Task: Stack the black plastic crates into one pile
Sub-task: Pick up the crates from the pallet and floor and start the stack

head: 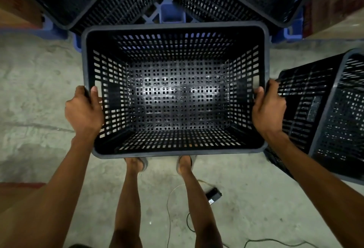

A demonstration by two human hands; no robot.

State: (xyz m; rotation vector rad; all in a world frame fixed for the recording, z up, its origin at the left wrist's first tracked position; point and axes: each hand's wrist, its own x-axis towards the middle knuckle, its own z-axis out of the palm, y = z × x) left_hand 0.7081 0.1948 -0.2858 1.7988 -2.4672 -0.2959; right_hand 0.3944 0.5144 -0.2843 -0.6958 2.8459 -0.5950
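Here both hands [83, 110] [268, 106] grip the upright crate [175, 155], seemingly level, long axis left-right.

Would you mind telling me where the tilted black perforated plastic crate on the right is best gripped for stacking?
Probably by the rims of its two short ends, one hand on each. The tilted black perforated plastic crate leans with its open mouth facing outward, so its rim is exposed. The upright black plastic crate is held that way now by the left hand and right hand.
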